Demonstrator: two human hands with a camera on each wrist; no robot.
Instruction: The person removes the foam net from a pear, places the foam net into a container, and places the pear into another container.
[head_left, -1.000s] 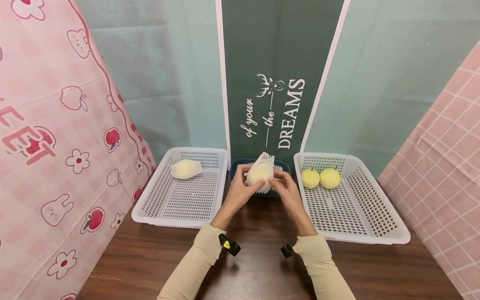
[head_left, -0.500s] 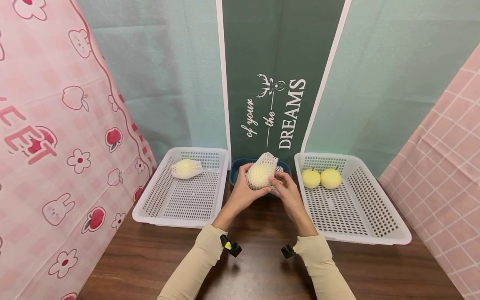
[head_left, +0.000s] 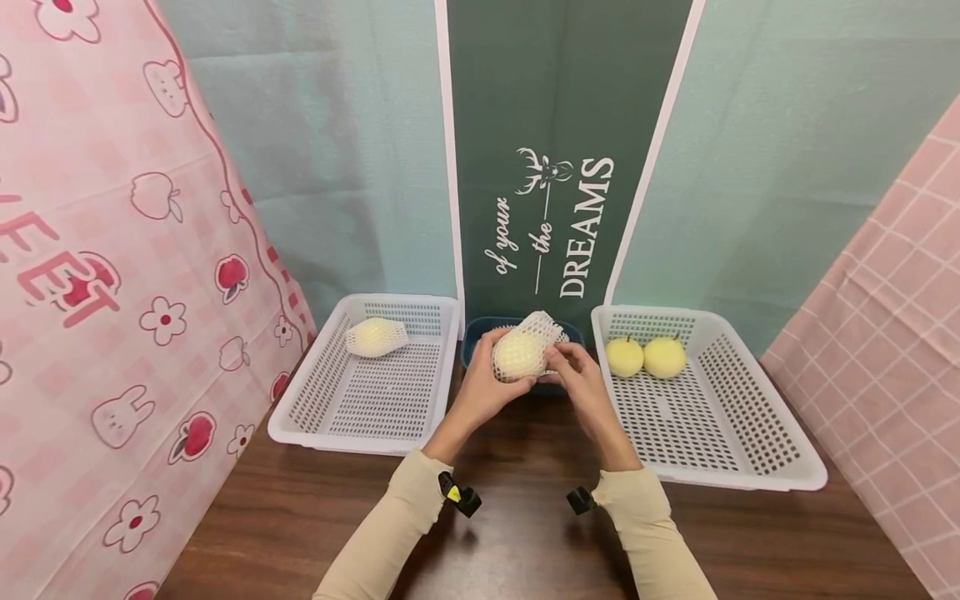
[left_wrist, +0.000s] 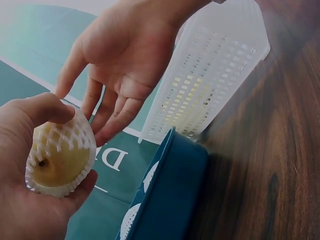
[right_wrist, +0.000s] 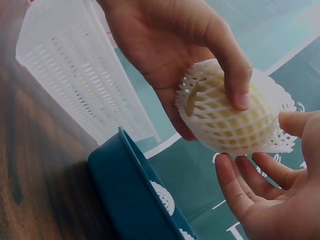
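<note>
A yellow pear (left_wrist: 62, 167) sits in a white foam net (right_wrist: 237, 122), raised over the blue basket (head_left: 474, 333). My left hand (head_left: 482, 385) grips the covered pear from the left, its thumb lying across the net. With thumb and fingers, my right hand (head_left: 585, 390) holds the loose end of the net on the other side. In the left wrist view, the pear's dark-dimpled end shows through the net's opening. More white foam nets (right_wrist: 163, 197) lie in the blue basket, partly hidden by its wall.
At left, a white basket (head_left: 330, 443) contains one netted pear (head_left: 377, 337). The white basket at right (head_left: 750, 479) has two bare pears (head_left: 624, 357) by its left wall. All stand on a dark wooden table (head_left: 517, 533), before a green cloth backdrop (head_left: 540, 100).
The netted pear has tipped over in my left hand, its loose net end swinging from upright towards the right. My right fingers have shifted from the pear's side to that end.
</note>
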